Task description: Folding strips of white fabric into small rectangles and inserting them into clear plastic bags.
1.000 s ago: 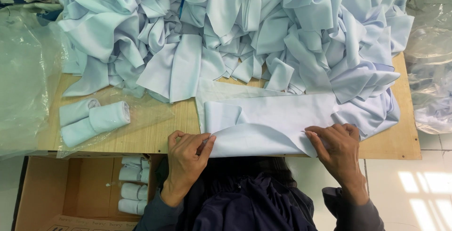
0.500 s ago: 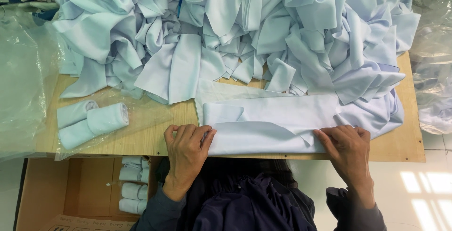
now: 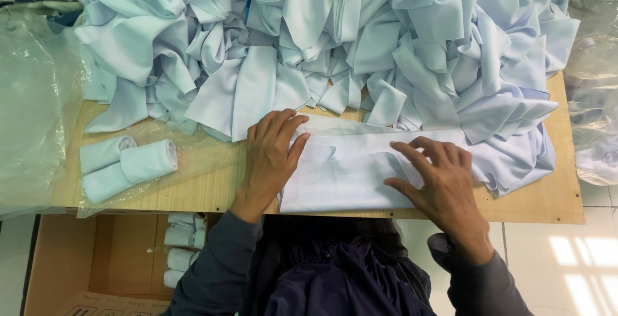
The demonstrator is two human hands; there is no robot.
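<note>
A pale blue cloth piece (image 3: 351,174) lies folded flat on the wooden table (image 3: 212,184) near its front edge. My left hand (image 3: 270,152) rests flat on the cloth's left end, fingers spread and pointing away from me. My right hand (image 3: 438,177) presses flat on the cloth's right half, fingers apart and pointing left. Neither hand grips anything. Behind the cloth spreads a big heap of the same pale blue fabric pieces (image 3: 335,39), covering most of the table.
Two rolled pale blue cloths (image 3: 125,166) lie on clear plastic at the table's left. Below the table's front edge stands a cardboard box (image 3: 116,258) holding several more rolls (image 3: 180,248). Clear plastic bags (image 3: 29,116) hang at both sides. White tiled floor (image 3: 573,264) lies at the lower right.
Both hands moved from the cloth's near edge up onto its top surface. The left hand slid forward along the left end; the right hand came inward to the left.
</note>
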